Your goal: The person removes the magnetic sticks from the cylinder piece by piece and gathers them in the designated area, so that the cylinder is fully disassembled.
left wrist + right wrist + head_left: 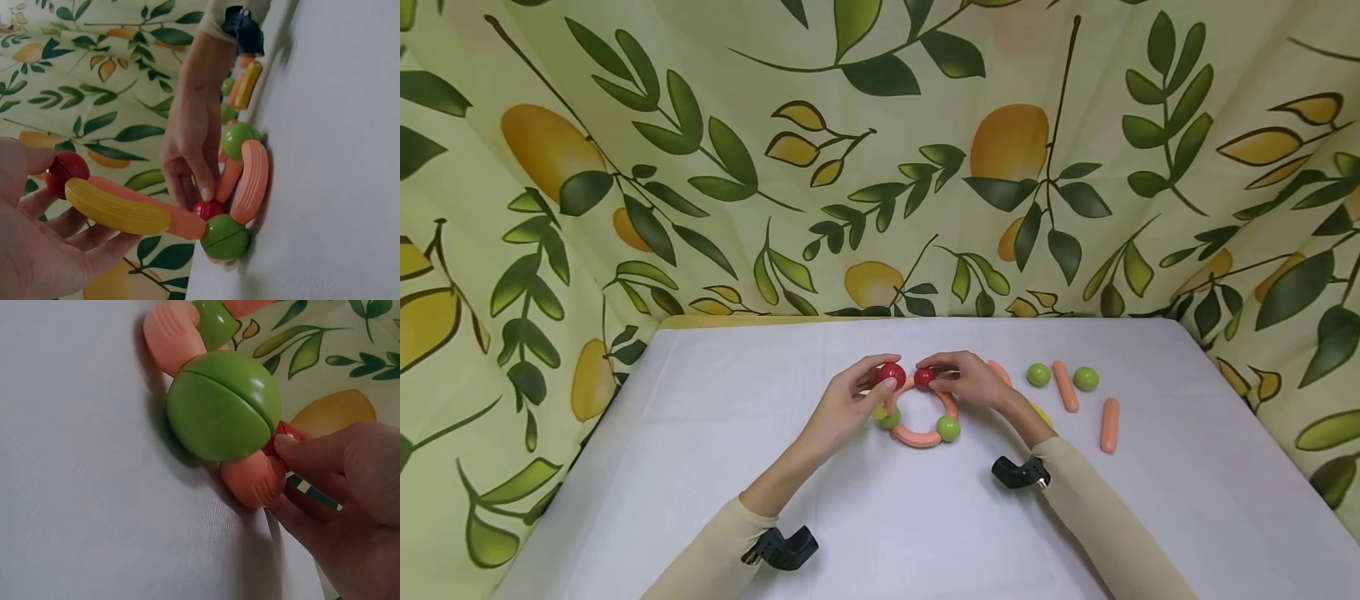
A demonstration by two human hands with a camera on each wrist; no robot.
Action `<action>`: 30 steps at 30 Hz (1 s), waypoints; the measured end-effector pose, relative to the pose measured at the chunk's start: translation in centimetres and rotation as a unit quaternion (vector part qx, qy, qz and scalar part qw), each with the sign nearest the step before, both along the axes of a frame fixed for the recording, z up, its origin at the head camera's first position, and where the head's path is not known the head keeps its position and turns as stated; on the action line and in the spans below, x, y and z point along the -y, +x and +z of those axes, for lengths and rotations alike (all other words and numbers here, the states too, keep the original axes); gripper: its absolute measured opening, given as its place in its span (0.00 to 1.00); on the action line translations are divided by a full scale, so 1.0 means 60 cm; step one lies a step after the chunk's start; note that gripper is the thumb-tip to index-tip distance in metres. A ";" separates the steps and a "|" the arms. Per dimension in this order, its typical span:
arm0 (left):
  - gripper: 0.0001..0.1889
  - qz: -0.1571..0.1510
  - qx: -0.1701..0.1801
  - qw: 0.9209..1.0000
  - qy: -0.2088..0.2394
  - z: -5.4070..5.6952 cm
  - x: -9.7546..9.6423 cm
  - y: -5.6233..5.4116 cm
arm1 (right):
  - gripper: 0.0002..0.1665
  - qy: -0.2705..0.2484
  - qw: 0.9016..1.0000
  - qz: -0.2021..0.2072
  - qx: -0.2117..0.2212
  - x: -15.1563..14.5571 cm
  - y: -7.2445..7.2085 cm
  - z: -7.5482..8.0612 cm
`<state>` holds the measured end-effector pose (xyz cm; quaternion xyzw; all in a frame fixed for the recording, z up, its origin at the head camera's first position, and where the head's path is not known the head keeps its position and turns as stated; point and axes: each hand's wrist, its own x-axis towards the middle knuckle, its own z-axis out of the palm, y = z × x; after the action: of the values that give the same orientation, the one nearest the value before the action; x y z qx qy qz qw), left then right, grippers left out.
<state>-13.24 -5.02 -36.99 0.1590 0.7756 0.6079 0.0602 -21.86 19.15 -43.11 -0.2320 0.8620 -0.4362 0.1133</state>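
On the white table lies a ring of salmon-pink curved toy rods (917,438) joined by green balls (949,428). My left hand (838,408) holds a red ball (891,376) between thumb and fingers at the ring's left far side. In the left wrist view this ball (67,174) is raised, with a yellow curved rod (115,209) and a pink rod (187,220) running from it toward a green ball (225,237). My right hand (966,379) pinches a second red ball (924,378) at the ring's far side; its fingers partly hide that ball in the right wrist view.
Right of the ring lie two loose green balls (1039,374) and straight pink rods (1064,386), one nearer me (1109,425). A yellow rod (1042,414) shows partly behind my right forearm. Leaf-patterned cloth (872,283) hangs along the table's far edge.
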 end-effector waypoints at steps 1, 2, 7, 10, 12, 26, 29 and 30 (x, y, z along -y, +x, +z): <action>0.19 -0.002 0.001 1.000 0.003 -0.001 -0.001 0.002 | 0.20 0.001 1.000 0.006 0.002 0.001 -0.001 0.001; 0.19 -0.005 0.000 1.000 0.005 -0.001 -0.002 0.004 | 0.20 0.001 1.000 0.011 0.004 0.001 -0.001 0.002; 0.19 -0.005 -0.003 1.000 0.010 -0.002 -0.003 0.010 | 0.20 -0.004 1.000 0.024 0.010 0.006 -0.003 0.004; 0.18 0.011 -0.005 1.000 0.003 0.000 -0.002 0.012 | 0.21 -0.001 1.000 0.024 0.005 0.010 -0.002 0.004; 0.17 0.020 -0.005 1.000 -0.001 0.002 -0.001 0.013 | 0.20 0.003 1.000 0.015 -0.002 0.011 0.000 0.004; 0.17 0.073 0.015 0.997 -0.011 0.007 -0.009 -0.002 | 0.18 0.066 0.993 -0.062 -0.078 0.005 0.048 0.039; 0.17 0.083 0.017 0.996 -0.003 0.007 -0.010 -0.003 | 0.19 0.071 0.991 -0.075 -0.087 0.000 0.058 0.045; 0.17 0.085 0.016 0.996 0.001 0.007 -0.011 -0.004 | 0.19 0.072 0.990 -0.078 -0.088 -0.001 0.060 0.046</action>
<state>-13.46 -4.37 -36.59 0.0825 0.7845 0.6143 0.0207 -18.25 19.20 -40.33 -0.1924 0.9134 -0.3581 0.0194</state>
